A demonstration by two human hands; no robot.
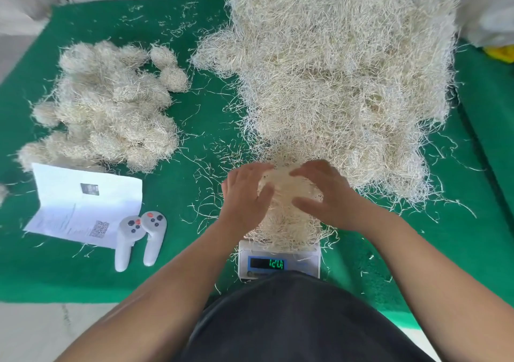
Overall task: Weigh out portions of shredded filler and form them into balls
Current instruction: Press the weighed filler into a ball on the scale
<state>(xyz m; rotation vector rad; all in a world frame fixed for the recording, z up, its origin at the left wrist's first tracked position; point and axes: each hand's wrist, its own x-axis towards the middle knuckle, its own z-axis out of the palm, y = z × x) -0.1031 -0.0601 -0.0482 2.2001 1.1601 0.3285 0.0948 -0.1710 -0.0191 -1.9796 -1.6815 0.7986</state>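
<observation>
Scale (279, 261) carries a portion; left hand (247, 194) and right hand (324, 194) cup it, fingers loosely spread (many balls (108, 111) lie left, big heap (342, 69) remains beyond).

A pale, straw-like portion of shredded filler (286, 222) sits heaped on the small white scale (279, 261), its strands spilling over the edges. The green display is lit. Just behind rises the big loose filler heap (339, 69). Well off to the left lie the finished fuzzy balls (108, 108), bunched together.
</observation>
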